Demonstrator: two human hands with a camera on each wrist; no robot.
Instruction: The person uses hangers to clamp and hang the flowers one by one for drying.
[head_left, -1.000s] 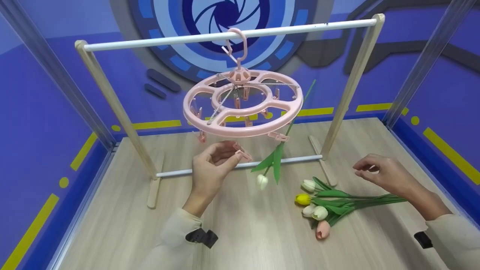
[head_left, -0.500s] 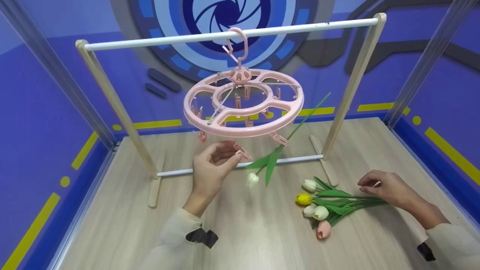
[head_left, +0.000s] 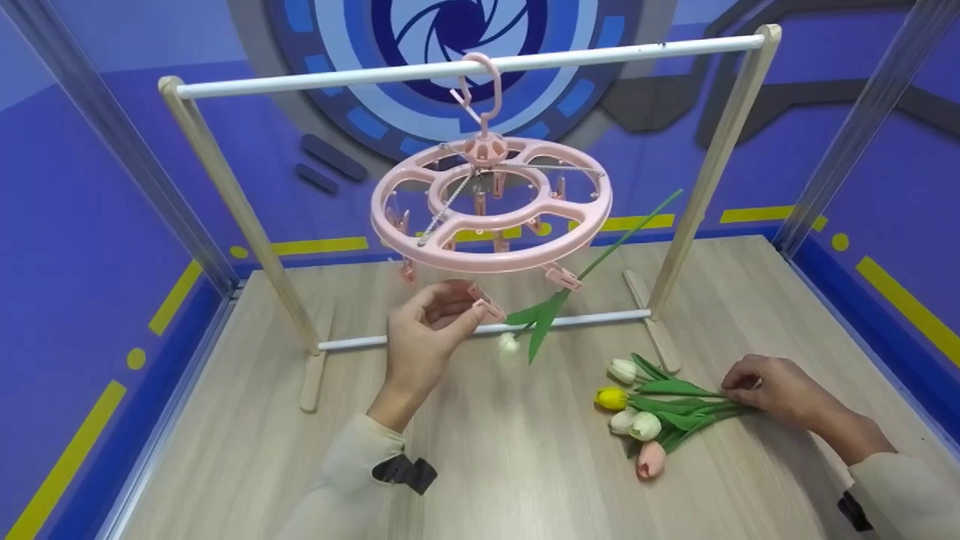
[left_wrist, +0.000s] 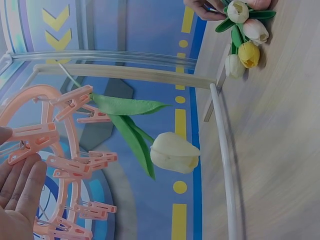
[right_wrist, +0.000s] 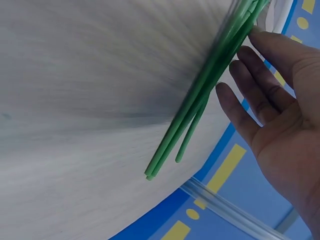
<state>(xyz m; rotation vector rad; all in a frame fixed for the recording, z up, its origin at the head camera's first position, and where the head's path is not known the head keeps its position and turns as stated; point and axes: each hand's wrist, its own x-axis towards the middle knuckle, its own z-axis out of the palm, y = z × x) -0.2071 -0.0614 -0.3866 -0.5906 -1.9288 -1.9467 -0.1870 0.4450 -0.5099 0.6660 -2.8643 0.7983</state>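
Note:
My left hand (head_left: 421, 334) pinches a pink clothespin (head_left: 489, 306) beneath the front rim of the round pink clip hanger (head_left: 491, 262). In the left wrist view that clothespin (left_wrist: 35, 137) sits between thumb and fingers. To its right, a white tulip (left_wrist: 174, 152) hangs head down from another clip (head_left: 562, 277), its stem slanting up and right. My right hand (head_left: 776, 391) is at the stems of a bunch of tulips (head_left: 679, 409) lying on the table. In the right wrist view its loosely bent fingers (right_wrist: 240, 112) lie beside the green stems (right_wrist: 200, 95), not wrapped round them.
A wooden stand with a white top bar (head_left: 600, 56) and a lower bar (head_left: 600, 320) carries the hanger by its hook. Several other clips dangle from the ring. The bunch has white, yellow and pink heads. Blue panels (head_left: 90, 225) enclose the table (head_left: 487, 465).
My right hand has come down to the tulip stems. The hanging tulip has swung, its stem end leaning further right. My left hand has stayed on its clothespin.

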